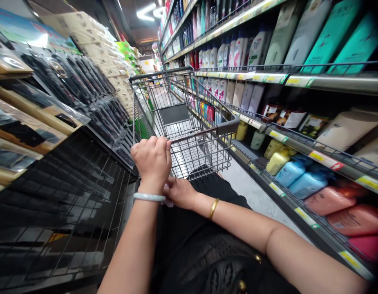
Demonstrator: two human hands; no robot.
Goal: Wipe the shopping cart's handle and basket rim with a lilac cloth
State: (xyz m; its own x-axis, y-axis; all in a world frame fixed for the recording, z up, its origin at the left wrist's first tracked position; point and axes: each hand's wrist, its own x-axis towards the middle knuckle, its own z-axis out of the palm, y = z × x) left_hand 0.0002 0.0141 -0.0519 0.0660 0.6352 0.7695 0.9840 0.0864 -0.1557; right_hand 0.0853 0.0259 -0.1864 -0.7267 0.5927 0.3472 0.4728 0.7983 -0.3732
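My left hand (152,161), with a pale bangle on the wrist, is wrapped round the left end of the handle of a metal wire shopping cart (195,157). The cart stands in front of me, and no goods show in its basket. Just below and beside that wrist is my right hand (181,192), its fingers curled in close to my body. A small pale bit shows under the right fingers, too hidden to name. A gold bracelet (213,208) circles the right forearm.
Shelves of shampoo and lotion bottles (311,183) line the right side, close to the cart. On the left, packaged goods hang on a rack (81,77) above a black wire stand (93,196). Stacked boxes (87,36) rise farther back. The aisle floor (262,196) runs ahead.
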